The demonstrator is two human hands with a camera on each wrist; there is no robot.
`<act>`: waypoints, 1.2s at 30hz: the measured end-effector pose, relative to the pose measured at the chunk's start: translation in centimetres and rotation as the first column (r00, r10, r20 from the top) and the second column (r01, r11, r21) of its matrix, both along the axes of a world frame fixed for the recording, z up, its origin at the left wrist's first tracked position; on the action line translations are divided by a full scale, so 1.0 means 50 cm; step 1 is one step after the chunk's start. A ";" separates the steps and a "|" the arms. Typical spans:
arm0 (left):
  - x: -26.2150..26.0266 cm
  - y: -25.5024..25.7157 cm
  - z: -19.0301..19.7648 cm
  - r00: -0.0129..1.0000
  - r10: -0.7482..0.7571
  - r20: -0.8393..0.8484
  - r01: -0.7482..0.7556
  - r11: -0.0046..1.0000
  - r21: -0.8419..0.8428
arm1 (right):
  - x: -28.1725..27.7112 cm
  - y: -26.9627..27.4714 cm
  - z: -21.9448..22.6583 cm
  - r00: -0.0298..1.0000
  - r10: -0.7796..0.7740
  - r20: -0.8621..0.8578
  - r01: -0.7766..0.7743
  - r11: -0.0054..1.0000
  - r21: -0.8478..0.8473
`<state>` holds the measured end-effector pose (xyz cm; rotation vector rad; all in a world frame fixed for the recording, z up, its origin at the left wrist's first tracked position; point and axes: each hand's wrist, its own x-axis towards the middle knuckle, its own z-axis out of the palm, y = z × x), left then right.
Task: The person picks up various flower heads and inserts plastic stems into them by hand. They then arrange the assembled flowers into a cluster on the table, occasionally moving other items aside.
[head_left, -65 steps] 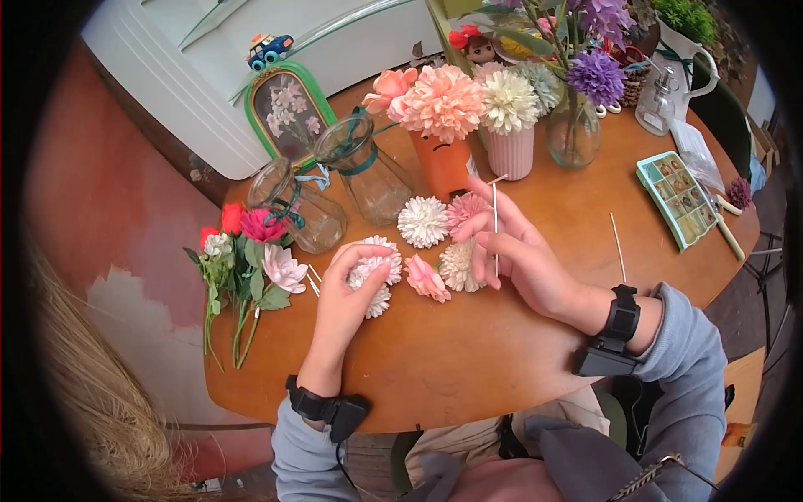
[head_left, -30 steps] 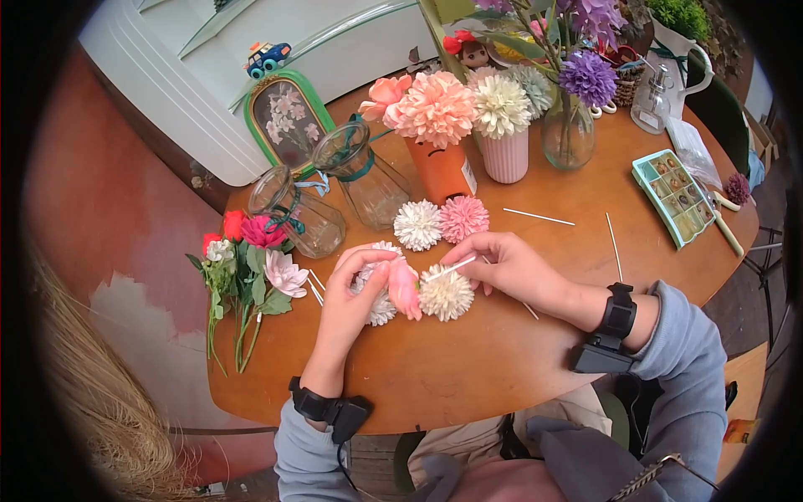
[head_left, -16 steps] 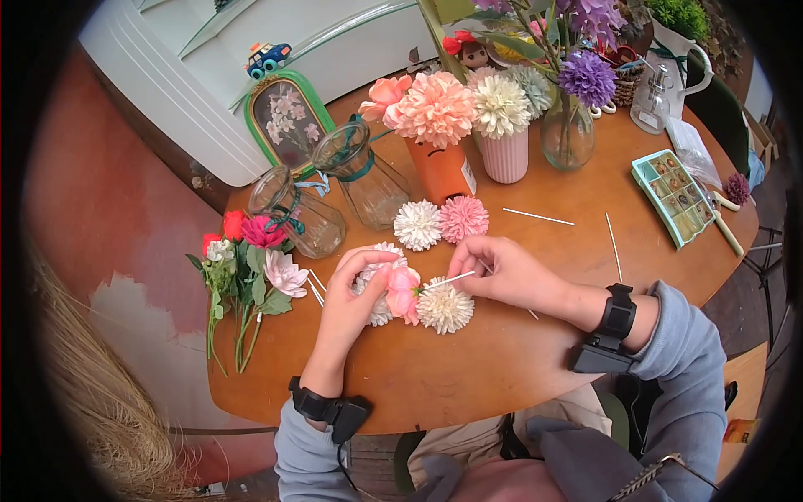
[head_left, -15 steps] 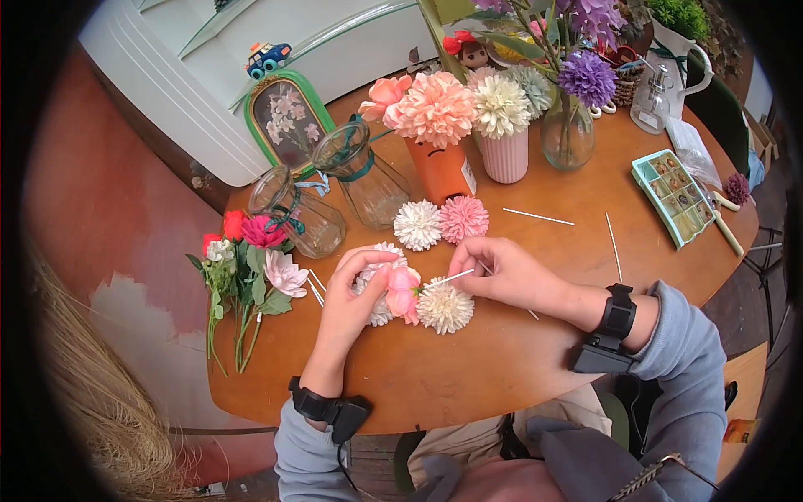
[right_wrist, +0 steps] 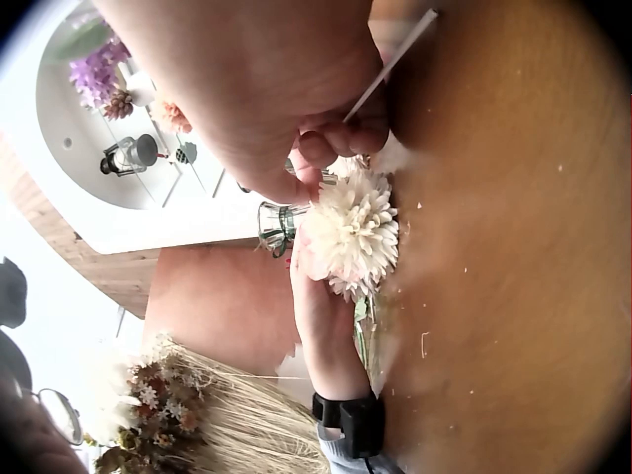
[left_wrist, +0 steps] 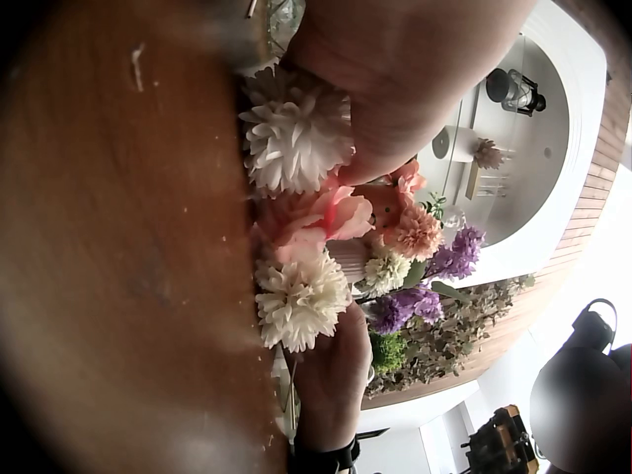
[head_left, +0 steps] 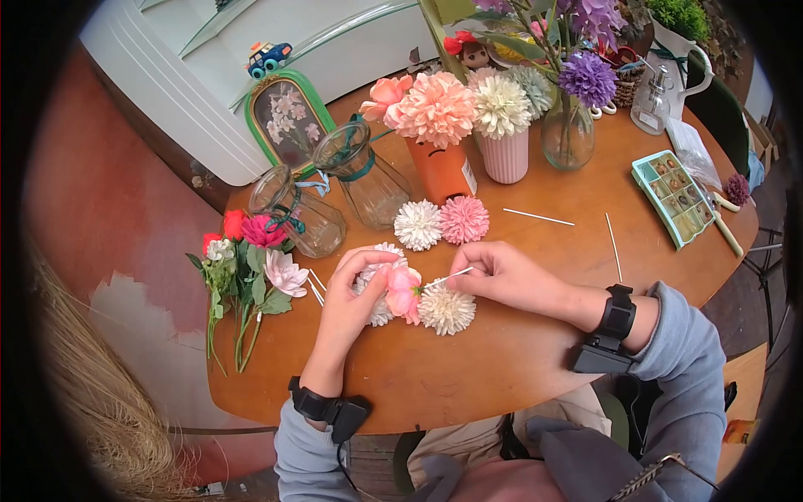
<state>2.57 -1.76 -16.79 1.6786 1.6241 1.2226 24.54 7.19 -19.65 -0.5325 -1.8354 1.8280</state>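
Observation:
My left hand (head_left: 345, 291) holds a pink flower head (head_left: 403, 294) with its green base turned right. My right hand (head_left: 506, 276) pinches a thin white stick (head_left: 447, 279) between thumb and fingers, its left end right at that green base. Just below the stick is a cream pompom flower head (head_left: 447, 311). White flower heads (head_left: 379, 315) lie under and behind my left fingers. In the left wrist view the pink flower head (left_wrist: 314, 219) shows between a white flower head (left_wrist: 296, 133) and the cream one (left_wrist: 301, 298).
A white flower head (head_left: 416, 226) and a pink pompom (head_left: 464, 219) lie behind my hands. Two loose sticks (head_left: 539, 217) (head_left: 615, 248) are farther right. Glass vases (head_left: 368, 180), an orange container (head_left: 443, 171), stemmed flowers (head_left: 247, 276) and a sectioned tray (head_left: 676, 199) surround the work area.
The pink flower head has come off the table into my left hand. My right hand has come down and left, bringing the stick to the flower's base. Another stick now lies behind it.

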 end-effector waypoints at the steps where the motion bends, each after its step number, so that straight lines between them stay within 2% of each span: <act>1: 0.001 0.000 0.001 1.000 0.001 0.004 -0.001 1.000 -0.003 | -0.001 0.000 -0.003 1.000 -0.003 -0.017 0.003 1.000 -0.006; 4: 0.001 0.000 0.000 1.000 -0.002 0.009 0.002 1.000 -0.004 | 0.002 0.001 0.002 1.000 0.027 0.004 -0.027 0.999 -0.039; 7: 0.002 -0.001 0.001 1.000 -0.004 0.004 0.004 1.000 -0.002 | -0.006 -0.001 -0.003 0.994 0.008 -0.112 -0.017 0.996 -0.085; 10: 0.002 0.000 0.001 1.000 0.000 -0.009 0.000 1.000 -0.004 | 0.011 -0.004 0.032 0.997 0.028 0.071 -0.022 0.996 -0.083; 17: -0.003 0.003 -0.004 1.000 0.006 -0.016 -0.006 1.000 0.008 | 0.015 -0.003 0.034 0.999 0.040 0.025 -0.037 0.995 -0.098; 20: 0.000 0.003 -0.001 1.000 -0.008 -0.004 0.009 0.997 0.077 | 0.014 0.000 0.026 0.999 0.036 0.025 -0.032 0.992 -0.125; 26: 0.007 -0.004 0.018 0.978 -0.204 -0.037 0.206 0.975 0.082 | 0.013 0.000 0.025 1.000 0.001 -0.020 -0.005 0.987 -0.160; 29: 0.012 -0.005 0.021 0.970 -0.233 -0.066 0.234 0.972 0.017 | 0.008 -0.001 0.020 1.000 -0.007 -0.019 0.004 0.991 -0.133; 36: 0.005 -0.005 0.017 0.934 -0.335 -0.123 0.341 0.939 0.036 | 0.005 -0.002 0.017 0.999 0.012 -0.046 -0.017 0.994 -0.107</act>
